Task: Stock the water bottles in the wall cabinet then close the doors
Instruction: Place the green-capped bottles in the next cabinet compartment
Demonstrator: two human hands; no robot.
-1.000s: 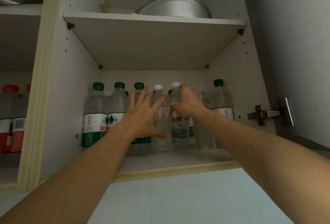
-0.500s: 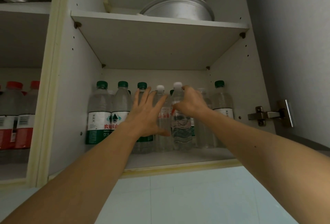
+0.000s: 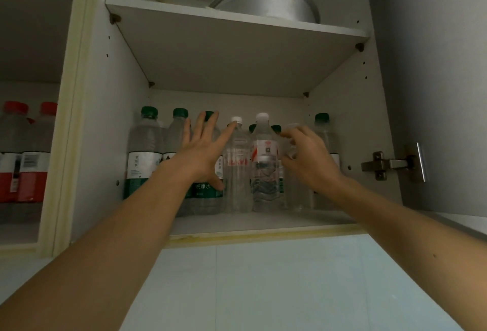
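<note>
While the front row is being squared up, the left hand [image 3: 203, 151] is spread flat against the green-capped bottles [image 3: 145, 156], and the right hand [image 3: 307, 156] is curled around a clear bottle [image 3: 295, 172], apparently gripped, on the lower shelf [image 3: 263, 221] of the wall cabinet [image 3: 110, 119], whose door [image 3: 434, 80] is left open.
</note>
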